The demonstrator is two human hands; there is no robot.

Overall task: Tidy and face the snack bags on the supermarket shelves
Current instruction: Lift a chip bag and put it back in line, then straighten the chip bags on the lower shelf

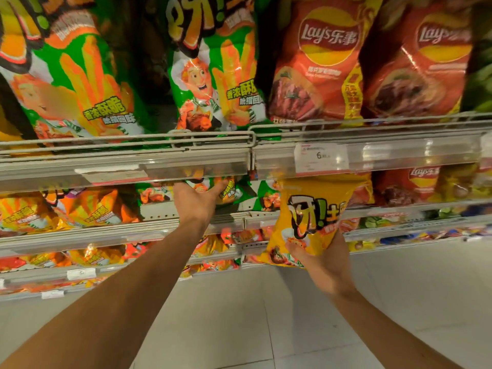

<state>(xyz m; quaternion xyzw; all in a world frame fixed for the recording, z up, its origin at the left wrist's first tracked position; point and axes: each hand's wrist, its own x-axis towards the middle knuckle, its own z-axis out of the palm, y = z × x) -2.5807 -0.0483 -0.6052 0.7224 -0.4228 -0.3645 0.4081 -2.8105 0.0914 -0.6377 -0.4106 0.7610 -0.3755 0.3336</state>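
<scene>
We are gripping the yellow snack bag (311,222) by its base in our right hand (323,265) while our left hand (197,201), fingers spread loose, is reaching under the shelf lip (125,169), risking toppling the green bags (229,190) there.

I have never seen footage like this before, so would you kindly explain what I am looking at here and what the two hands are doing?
There is no machine: this is one picture from a wide-angle camera worn on a person's head, looking forward and down along both bare arms at supermarket shelves. The right hand grips a yellow snack bag by its lower end, holding it up in front of the shelves. The left hand reaches, fingers spread, under the upper shelf rail toward the green snack bags behind it; whether it touches them I cannot tell. Above stand larger green bags and red Lay's bags, with a price tag on the rail.
</scene>
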